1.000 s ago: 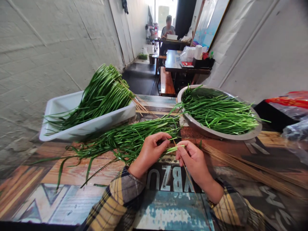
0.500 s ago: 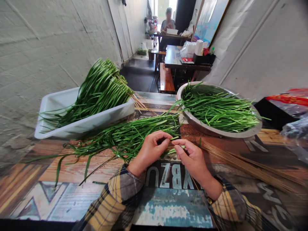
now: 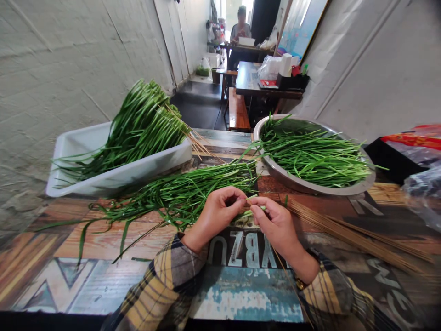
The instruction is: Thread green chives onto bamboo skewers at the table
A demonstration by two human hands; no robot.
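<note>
My left hand (image 3: 220, 209) is closed in a pinch on the pale end of a chive, in front of a loose pile of chives (image 3: 186, 193) on the table. Fingertip to fingertip with it, my right hand (image 3: 275, 225) grips a thin bamboo skewer (image 3: 284, 269), whose long end slants down past the wrist towards me. A few pale chive ends (image 3: 257, 211) stick out by the right fingers. The skewer's tip is mostly hidden between the hands. Loose bamboo skewers (image 3: 330, 227) lie right of my right hand.
A white tray (image 3: 155, 165) at left holds chives threaded on skewers (image 3: 151, 124). At right stands a steel bowl (image 3: 365, 184) of loose chives. Plastic bags (image 3: 423, 188) sit at the far right edge. Another person (image 3: 241, 30) sits at a table beyond.
My hands stay together in nearly the same place. The chive end between the fingertips shows less than before. The view has shifted slightly.
</note>
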